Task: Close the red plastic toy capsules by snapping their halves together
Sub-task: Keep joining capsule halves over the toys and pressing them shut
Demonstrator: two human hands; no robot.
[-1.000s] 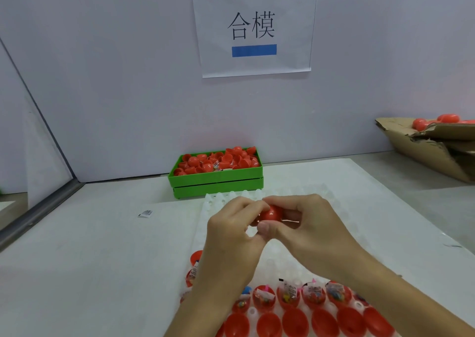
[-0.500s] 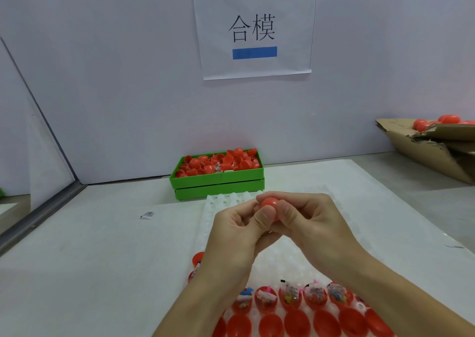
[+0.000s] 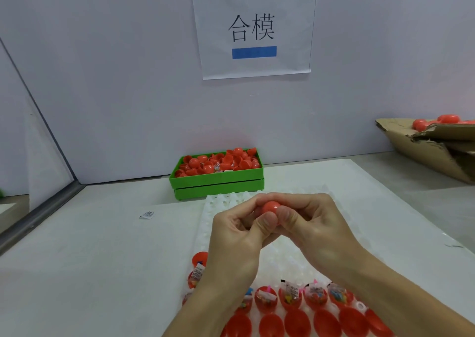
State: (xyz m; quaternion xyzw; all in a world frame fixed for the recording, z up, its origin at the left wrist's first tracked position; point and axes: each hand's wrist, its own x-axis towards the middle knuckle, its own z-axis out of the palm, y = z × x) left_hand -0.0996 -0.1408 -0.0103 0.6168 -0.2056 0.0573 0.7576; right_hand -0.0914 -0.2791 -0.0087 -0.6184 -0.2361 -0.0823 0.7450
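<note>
Both hands meet above the white moulded tray (image 3: 277, 259), fingers curled round one red capsule (image 3: 270, 207) held between them. The left hand (image 3: 239, 236) comes up from the lower middle, its thumb laid across the near side of the capsule, its fingers wrapped over the far left side. The right hand (image 3: 312, 223) reaches in from the lower right, forefinger arched over the top, thumb pressing beside the left thumb. Only the rounded top of the capsule shows; whether its halves are fully seated cannot be told.

Below the wrists, at the near end of the tray, stands a row of open red halves filled with small packeted toys (image 3: 291, 294), and nearer still a row of bare red halves (image 3: 298, 322). A few more filled halves (image 3: 198, 272) sit at the tray's left edge, partly hidden by the left forearm.

Further back on the worktop (image 3: 90, 259) a green bin (image 3: 218, 182) heaped with loose red halves stands against the wall. A small printed slip (image 3: 147, 214) lies to the left of the tray. At the far right a torn cardboard box (image 3: 431, 151) holds closed red capsules (image 3: 434, 121). A paper sign (image 3: 253, 28) hangs on the wall.
</note>
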